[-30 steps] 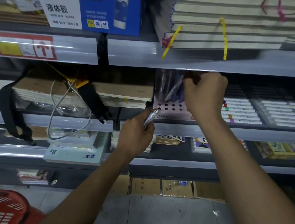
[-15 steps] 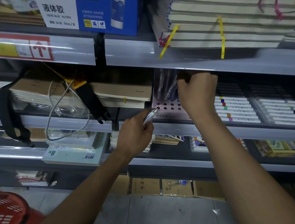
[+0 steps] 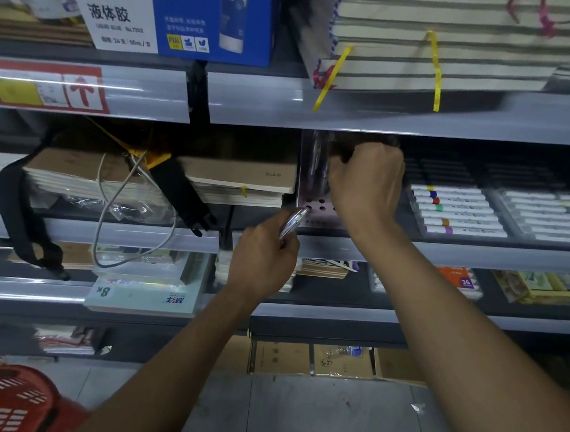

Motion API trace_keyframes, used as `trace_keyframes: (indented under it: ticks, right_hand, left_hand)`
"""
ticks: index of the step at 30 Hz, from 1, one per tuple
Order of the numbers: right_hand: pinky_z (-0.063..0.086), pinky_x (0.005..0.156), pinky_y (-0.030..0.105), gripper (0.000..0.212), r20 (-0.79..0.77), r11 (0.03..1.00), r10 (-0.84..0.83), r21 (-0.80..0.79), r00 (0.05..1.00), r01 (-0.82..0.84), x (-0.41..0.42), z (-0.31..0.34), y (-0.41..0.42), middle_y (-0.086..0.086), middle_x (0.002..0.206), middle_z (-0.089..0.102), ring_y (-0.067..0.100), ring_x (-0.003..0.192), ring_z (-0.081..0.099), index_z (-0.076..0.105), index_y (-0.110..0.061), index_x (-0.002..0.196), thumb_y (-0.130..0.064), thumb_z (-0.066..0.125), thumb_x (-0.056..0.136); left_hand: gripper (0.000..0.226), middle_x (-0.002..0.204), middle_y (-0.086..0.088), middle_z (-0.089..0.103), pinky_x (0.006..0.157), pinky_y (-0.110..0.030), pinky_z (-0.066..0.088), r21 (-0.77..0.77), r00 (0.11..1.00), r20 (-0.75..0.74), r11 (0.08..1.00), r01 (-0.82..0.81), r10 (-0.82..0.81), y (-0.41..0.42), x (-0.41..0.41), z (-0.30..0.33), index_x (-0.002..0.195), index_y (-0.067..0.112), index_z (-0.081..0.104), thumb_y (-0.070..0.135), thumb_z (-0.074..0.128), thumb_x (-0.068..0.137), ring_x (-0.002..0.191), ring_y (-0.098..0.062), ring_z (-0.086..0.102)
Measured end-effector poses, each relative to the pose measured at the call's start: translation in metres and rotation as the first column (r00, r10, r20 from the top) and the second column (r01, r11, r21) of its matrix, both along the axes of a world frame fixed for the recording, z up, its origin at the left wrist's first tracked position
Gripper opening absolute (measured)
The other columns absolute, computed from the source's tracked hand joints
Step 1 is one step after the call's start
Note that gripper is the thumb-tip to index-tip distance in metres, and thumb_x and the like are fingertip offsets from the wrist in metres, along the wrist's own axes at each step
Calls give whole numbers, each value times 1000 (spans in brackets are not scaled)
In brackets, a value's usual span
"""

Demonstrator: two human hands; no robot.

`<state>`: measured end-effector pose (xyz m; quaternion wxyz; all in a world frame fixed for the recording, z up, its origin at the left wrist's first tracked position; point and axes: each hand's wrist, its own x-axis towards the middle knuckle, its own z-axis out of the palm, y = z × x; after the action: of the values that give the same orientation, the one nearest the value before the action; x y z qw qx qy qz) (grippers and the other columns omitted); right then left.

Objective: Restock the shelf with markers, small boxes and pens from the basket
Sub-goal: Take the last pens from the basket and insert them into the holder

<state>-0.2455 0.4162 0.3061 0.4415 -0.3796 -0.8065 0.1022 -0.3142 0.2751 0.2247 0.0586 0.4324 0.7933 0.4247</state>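
While my left hand (image 3: pixel 261 261) grips a clear-barrelled pen (image 3: pixel 292 221), its tip points up and to the right and sits at a hole in the front left corner of the pale pink pen holder (image 3: pixel 316 208). That holder stands on the middle shelf (image 3: pixel 444 254), just above and right of my left hand, its top pierced with rows of round holes. My right hand (image 3: pixel 365 177) is higher, reached in under the upper shelf edge, fingers curled around the upper ends of dark pens (image 3: pixel 318 160) standing in the holder; I cannot make out how many it holds. The pen in my left hand looks glossy and see-through, with a pale body and a darker tip.

To the right of my right hand, on the same shelf, lie two trays of white markers (image 3: pixel 461 211) with coloured bands, side by side. Left of my left hand sit stacks of brown-covered notebooks (image 3: pixel 242 175), a black strap (image 3: pixel 14 215) and a looped white cable (image 3: pixel 113 209). Above both hands, the upper shelf carries a blue and white glue box (image 3: pixel 177 13) and a bundle of striped pads tied with yellow bands (image 3: pixel 433 43). Below my left arm, near the tiled floor (image 3: pixel 312 419), a red basket (image 3: pixel 6 402) shows at the lower left corner.
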Motion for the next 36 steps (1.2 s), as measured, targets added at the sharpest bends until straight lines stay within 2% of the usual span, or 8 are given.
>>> trace_keyframes:
  ticks: [7, 10, 13, 16, 22, 25, 29, 36]
  right_hand:
    - [46, 55, 32, 27, -17, 997, 25, -67, 1000, -26, -1, -8, 3, 18, 61, 67, 36, 57, 63, 69, -1, 63, -13, 72, 88]
    - [49, 54, 34, 28, -38, 998, 36, -57, 999, -38, 1, -13, 4, 14, 62, 67, 32, 56, 63, 67, -4, 64, -13, 67, 90]
    - [56, 65, 35, 16, -78, 998, 52, -29, 996, -54, 9, -21, -3, 11, 80, 74, 27, 69, 69, 72, -5, 84, -15, 65, 93]
    - [57, 73, 32, 12, -135, 990, 127, -45, 983, -135, 21, -31, -12, 4, 93, 75, 19, 80, 70, 74, -12, 99, -10, 64, 92]
    - [56, 73, 25, 12, -191, 893, 360, -213, 913, -397, 41, -49, -37, -8, 87, 72, 5, 77, 67, 76, -15, 94, -6, 68, 91]
    - [58, 72, 28, 3, -251, 793, 446, -334, 859, -509, 45, -57, -48, -7, 83, 73, 9, 76, 69, 76, -13, 94, -15, 74, 92]
    - [58, 71, 25, 16, -334, 732, 364, -474, 870, -489, 46, -58, -55, -8, 78, 73, 9, 75, 70, 77, -16, 96, -29, 81, 88]
    - [62, 70, 42, 12, -414, 657, 257, -588, 873, -472, 44, -56, -49, -5, 69, 71, 15, 67, 68, 77, -16, 84, -26, 80, 90]
  left_hand:
    - [13, 61, 11, 50, 48, -13, 35, 14, 998, 54, 1000, -18, 18, 1, 1, 0, 107, 12, 66, 11, 55, 98, 55, -3, 53]
    - [17, 69, 9, 55, 59, -21, 42, 100, 964, 250, 993, 65, -89, 1, 4, 1, 112, 25, 67, 22, 57, 98, 62, -6, 50]
    - [40, 70, 4, 43, 50, -21, 27, 341, 644, 698, 936, 86, -313, 0, 5, 5, 112, 15, 54, 49, 56, 91, 53, -8, 33]
    - [49, 69, -3, 35, 52, -29, 13, 405, 470, 794, 912, 63, -385, -2, 3, 6, 110, 8, 59, 52, 41, 96, 52, -9, 24]
    - [9, 66, -4, 39, 43, -24, 22, 375, 473, 808, 926, 46, -351, 5, 0, 8, 95, 13, 46, 20, 42, 96, 48, -13, 24]
    - [20, 62, -4, 40, 44, -25, 22, 360, 534, 790, 933, -3, -303, 6, 5, 11, 85, 11, 46, 9, 39, 104, 46, -13, 27]
    - [19, 66, -3, 46, 45, -25, 30, 358, 659, 698, 934, 19, -281, 4, 11, 13, 99, 6, 53, 11, 40, 111, 50, -12, 37]
    - [22, 82, -23, 55, 52, -25, 44, 353, 820, 470, 921, 164, -326, 1, 13, 10, 113, -9, 49, 10, 38, 113, 61, -19, 48]
